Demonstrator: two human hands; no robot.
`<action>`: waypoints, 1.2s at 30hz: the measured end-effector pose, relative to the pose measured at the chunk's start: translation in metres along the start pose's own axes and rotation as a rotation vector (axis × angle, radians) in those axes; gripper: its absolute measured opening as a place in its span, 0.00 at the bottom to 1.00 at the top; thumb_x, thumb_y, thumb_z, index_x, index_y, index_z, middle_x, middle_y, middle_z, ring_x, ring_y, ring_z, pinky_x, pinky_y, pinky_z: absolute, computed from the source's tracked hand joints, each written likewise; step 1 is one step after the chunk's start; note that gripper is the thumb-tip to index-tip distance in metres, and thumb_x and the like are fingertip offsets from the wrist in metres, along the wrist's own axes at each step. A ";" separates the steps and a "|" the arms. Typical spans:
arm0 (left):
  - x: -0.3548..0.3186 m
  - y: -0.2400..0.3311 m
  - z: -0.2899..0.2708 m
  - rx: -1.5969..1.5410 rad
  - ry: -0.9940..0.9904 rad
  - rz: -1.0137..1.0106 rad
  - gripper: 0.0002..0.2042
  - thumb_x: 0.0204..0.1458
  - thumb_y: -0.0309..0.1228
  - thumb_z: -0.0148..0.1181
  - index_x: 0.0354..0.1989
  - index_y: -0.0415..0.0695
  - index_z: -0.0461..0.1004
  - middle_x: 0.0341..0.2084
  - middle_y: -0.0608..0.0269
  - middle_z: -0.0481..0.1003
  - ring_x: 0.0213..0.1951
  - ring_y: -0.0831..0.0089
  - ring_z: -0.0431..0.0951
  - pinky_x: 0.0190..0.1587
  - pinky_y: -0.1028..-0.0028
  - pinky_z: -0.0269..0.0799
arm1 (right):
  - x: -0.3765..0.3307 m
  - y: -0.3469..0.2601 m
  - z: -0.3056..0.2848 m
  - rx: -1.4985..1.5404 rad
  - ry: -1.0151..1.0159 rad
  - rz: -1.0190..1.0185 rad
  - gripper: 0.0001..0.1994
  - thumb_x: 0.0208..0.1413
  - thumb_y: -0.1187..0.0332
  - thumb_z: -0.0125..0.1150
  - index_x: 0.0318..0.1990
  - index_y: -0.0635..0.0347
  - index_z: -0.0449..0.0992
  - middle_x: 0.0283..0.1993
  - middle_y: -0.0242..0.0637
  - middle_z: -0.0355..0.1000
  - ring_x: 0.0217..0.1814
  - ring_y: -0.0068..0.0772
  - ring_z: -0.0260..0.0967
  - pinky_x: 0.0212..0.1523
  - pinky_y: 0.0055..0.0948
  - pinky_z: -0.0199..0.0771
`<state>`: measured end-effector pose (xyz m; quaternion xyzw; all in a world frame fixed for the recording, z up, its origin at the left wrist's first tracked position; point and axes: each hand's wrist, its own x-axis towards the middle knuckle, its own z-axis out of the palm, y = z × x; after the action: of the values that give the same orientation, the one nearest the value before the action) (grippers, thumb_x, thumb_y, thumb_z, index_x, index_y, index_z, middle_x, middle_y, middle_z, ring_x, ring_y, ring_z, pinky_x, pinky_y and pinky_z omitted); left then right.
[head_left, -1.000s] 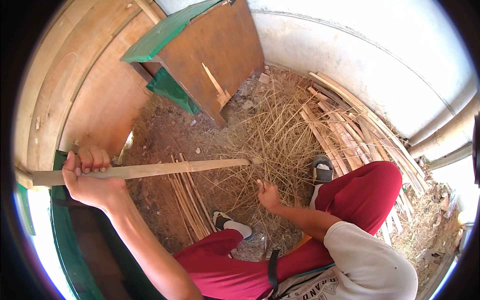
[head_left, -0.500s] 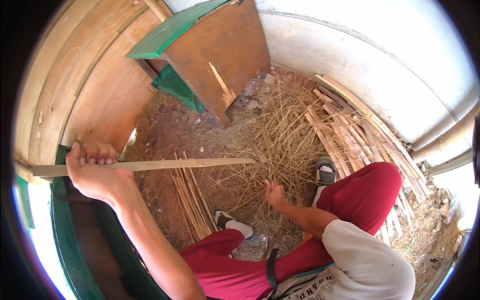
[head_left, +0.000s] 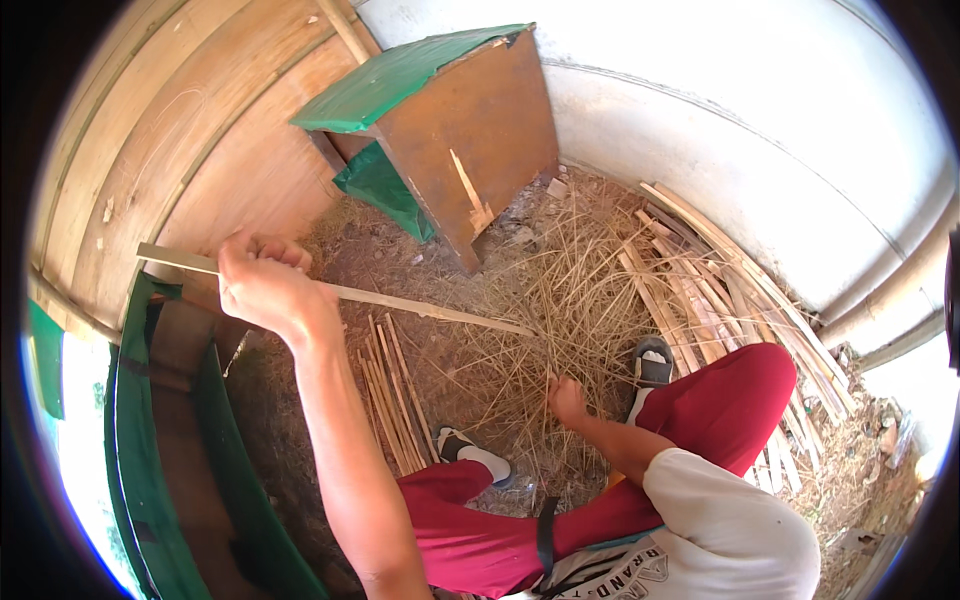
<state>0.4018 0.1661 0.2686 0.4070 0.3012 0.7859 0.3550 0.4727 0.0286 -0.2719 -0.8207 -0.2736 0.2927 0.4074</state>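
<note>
My left hand [head_left: 268,285] is raised, its fingers closed round a long, pale bamboo strip [head_left: 410,306]. One end of the strip sticks out past the hand on the left; the far end slopes down to the right, above the shavings. Lower and to the right, my right hand [head_left: 567,398] is closed on what looks like a knife [head_left: 551,358]. Its thin blade points up toward the strip's far end and is hard to make out against the shavings. I cannot tell whether blade and strip touch.
Curly shavings [head_left: 590,270] heap on the dirt floor between my feet. Split strips [head_left: 695,275] are piled along the white wall. A smaller bundle [head_left: 390,390] lies near my left foot. A brown wooden cabinet [head_left: 480,130] stands ahead; green-covered furniture [head_left: 160,450] is at left.
My left hand has moved right and up, and the strip now slants downward to the right and looks turned on edge. The view has shifted slightly; my right hand stays low near the strip's end.
</note>
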 end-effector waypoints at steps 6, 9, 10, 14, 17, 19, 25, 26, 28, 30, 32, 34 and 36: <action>0.011 0.001 -0.028 -0.093 -0.218 -0.077 0.15 0.54 0.33 0.49 0.18 0.48 0.53 0.13 0.71 0.50 0.15 0.79 0.49 0.19 0.75 0.42 | -0.005 -0.018 -0.008 0.059 -0.096 0.035 0.27 0.71 0.54 0.44 0.19 0.62 0.64 0.11 0.36 0.48 0.10 0.31 0.40 0.14 0.41 0.51; 0.019 -0.001 -0.039 -0.289 -0.631 -0.187 0.17 0.55 0.34 0.50 0.18 0.51 0.51 0.12 0.72 0.47 0.15 0.79 0.43 0.18 0.73 0.38 | -0.003 -0.026 -0.013 0.091 0.010 -0.154 0.27 0.71 0.55 0.44 0.19 0.63 0.65 0.10 0.36 0.49 0.09 0.32 0.41 0.14 0.41 0.52; 0.021 0.001 -0.041 -0.351 -0.743 -0.220 0.16 0.55 0.34 0.50 0.18 0.51 0.51 0.12 0.72 0.47 0.15 0.79 0.43 0.18 0.73 0.39 | -0.003 -0.024 -0.011 0.086 0.037 -0.221 0.27 0.71 0.55 0.44 0.19 0.63 0.65 0.10 0.37 0.50 0.09 0.32 0.42 0.14 0.41 0.53; 0.035 -0.003 -0.059 -0.492 -1.006 -0.290 0.15 0.58 0.32 0.48 0.20 0.51 0.52 0.11 0.72 0.48 0.14 0.79 0.43 0.17 0.72 0.39 | 0.011 -0.016 -0.013 0.001 -0.033 -0.066 0.25 0.69 0.57 0.47 0.22 0.68 0.70 0.13 0.44 0.61 0.11 0.40 0.55 0.16 0.43 0.59; 0.040 -0.002 -0.066 -0.533 -1.034 -0.292 0.15 0.57 0.32 0.49 0.21 0.51 0.52 0.11 0.72 0.47 0.13 0.78 0.43 0.16 0.72 0.40 | 0.026 -0.033 -0.031 -0.032 -0.121 0.045 0.25 0.68 0.59 0.50 0.23 0.72 0.73 0.19 0.53 0.71 0.18 0.49 0.70 0.21 0.47 0.68; 0.041 -0.006 -0.065 -0.544 -1.036 -0.291 0.14 0.57 0.32 0.50 0.21 0.51 0.53 0.11 0.72 0.47 0.13 0.78 0.43 0.16 0.72 0.40 | 0.022 -0.038 -0.035 -0.003 -0.056 -0.085 0.25 0.69 0.59 0.49 0.25 0.73 0.72 0.15 0.50 0.67 0.13 0.45 0.62 0.17 0.45 0.64; 0.043 -0.007 -0.063 -0.586 -1.091 -0.306 0.15 0.57 0.31 0.50 0.21 0.50 0.53 0.10 0.72 0.48 0.12 0.78 0.43 0.16 0.72 0.40 | 0.026 -0.053 -0.043 -0.028 -0.141 0.030 0.24 0.68 0.60 0.50 0.25 0.73 0.73 0.16 0.50 0.68 0.14 0.43 0.64 0.19 0.43 0.66; 0.043 -0.010 -0.065 -0.602 -1.097 -0.313 0.15 0.57 0.31 0.50 0.21 0.50 0.53 0.10 0.72 0.47 0.12 0.78 0.43 0.16 0.72 0.40 | 0.034 -0.050 -0.048 -0.030 -0.179 0.098 0.23 0.68 0.60 0.50 0.25 0.72 0.74 0.17 0.50 0.69 0.16 0.44 0.67 0.20 0.43 0.68; 0.045 -0.006 -0.063 -0.592 -1.053 -0.306 0.14 0.57 0.31 0.49 0.21 0.51 0.52 0.11 0.72 0.47 0.13 0.79 0.43 0.16 0.72 0.40 | 0.042 -0.048 -0.056 -0.112 -0.269 0.140 0.23 0.68 0.61 0.51 0.25 0.73 0.74 0.16 0.49 0.68 0.16 0.42 0.67 0.20 0.43 0.67; 0.036 -0.003 -0.063 -0.545 -0.935 -0.314 0.14 0.57 0.31 0.49 0.21 0.51 0.52 0.11 0.73 0.46 0.13 0.79 0.42 0.16 0.72 0.39 | 0.041 -0.047 -0.053 -0.106 -0.250 0.099 0.23 0.68 0.60 0.51 0.25 0.72 0.74 0.14 0.46 0.66 0.14 0.40 0.62 0.18 0.43 0.63; 0.030 0.001 -0.052 -0.463 -0.833 -0.284 0.16 0.53 0.32 0.51 0.18 0.52 0.50 0.11 0.73 0.45 0.15 0.80 0.41 0.17 0.72 0.36 | 0.038 -0.049 -0.042 -0.017 -0.133 -0.042 0.25 0.69 0.58 0.51 0.23 0.72 0.73 0.11 0.41 0.62 0.10 0.36 0.53 0.15 0.43 0.55; 0.021 0.000 -0.044 -0.357 -0.664 -0.222 0.17 0.52 0.33 0.51 0.18 0.52 0.49 0.11 0.73 0.44 0.15 0.79 0.41 0.17 0.71 0.36 | 0.034 -0.086 -0.045 0.013 -0.139 -0.007 0.24 0.69 0.59 0.49 0.26 0.72 0.75 0.13 0.44 0.65 0.14 0.38 0.62 0.18 0.43 0.61; 0.010 0.003 -0.031 -0.320 -0.557 -0.218 0.18 0.51 0.34 0.51 0.17 0.51 0.49 0.11 0.73 0.45 0.15 0.79 0.42 0.17 0.71 0.37 | 0.020 -0.138 -0.061 0.082 -0.097 -0.097 0.24 0.69 0.60 0.48 0.27 0.72 0.76 0.14 0.47 0.66 0.16 0.41 0.67 0.20 0.44 0.65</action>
<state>0.3702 0.1668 0.2604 0.5107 0.1071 0.6392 0.5648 0.5003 0.0825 -0.1323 -0.7740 -0.3203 0.3229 0.4406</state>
